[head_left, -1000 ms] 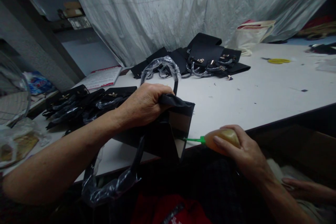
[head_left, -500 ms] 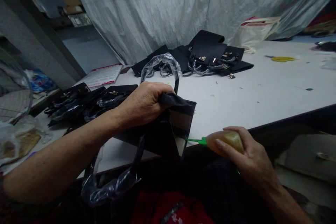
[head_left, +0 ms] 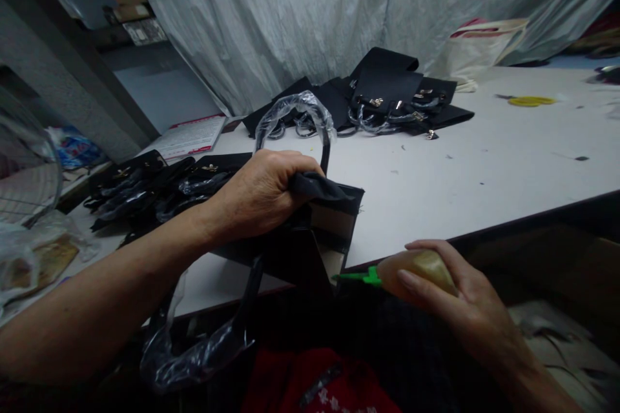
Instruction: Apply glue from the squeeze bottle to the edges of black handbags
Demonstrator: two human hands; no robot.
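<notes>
My left hand is closed on the top edge of a black handbag held at the front edge of the white table. The bag's handles are wrapped in clear plastic, one arching above my hand, one hanging below. A tan inner panel shows at the bag's right side. My right hand is wrapped round a small amber squeeze bottle. Its green nozzle points left and its tip meets the lower right corner of the bag.
More black bags with wrapped handles lie at the table's left and in a heap at the back. A white tote and yellow scissors lie far right. A red-edged sheet lies near the grey curtain.
The bottle's nozzle has slid down along the bag's right edge toward its lower corner. My left hand keeps its hold on the bag.
</notes>
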